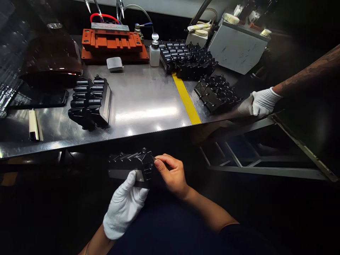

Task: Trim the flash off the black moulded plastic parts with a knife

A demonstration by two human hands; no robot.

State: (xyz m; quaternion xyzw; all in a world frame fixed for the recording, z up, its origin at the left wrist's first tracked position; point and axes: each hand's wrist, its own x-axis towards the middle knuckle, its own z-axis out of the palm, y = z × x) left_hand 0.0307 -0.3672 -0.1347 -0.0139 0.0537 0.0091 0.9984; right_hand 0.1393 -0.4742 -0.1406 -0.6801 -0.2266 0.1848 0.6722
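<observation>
- Fingers (130, 179) of the gloved left hand (123, 209) grip a black ribbed housing (132, 163) from below, the thumb over its light grey side panel (117, 173).
- Right hand, bare (172, 177): thumb and index finger pinch a small dark piece (153, 158) at the housing's upper right corner; what the piece is, I cannot tell.
- That housing is held in the air outside the near edge of the desk (143, 92), with only the left hand seen supporting it.
- Good handling probably means a firm left grip, its thumb away from the worked end, and short, light right-hand movements that spare the thin ribs and corner posts.
- Turning the housing is best done outside the near edge, as knocking its projecting posts against the metal could mark them.
- Along that edge, bare metal runs from 2 ribbed housings (90, 101) on the left to the yellow strip (186, 99).
- Toward the right end, a co-worker's gloved hand (262, 101) rests near the edge; elbow room is better leftward.
</observation>
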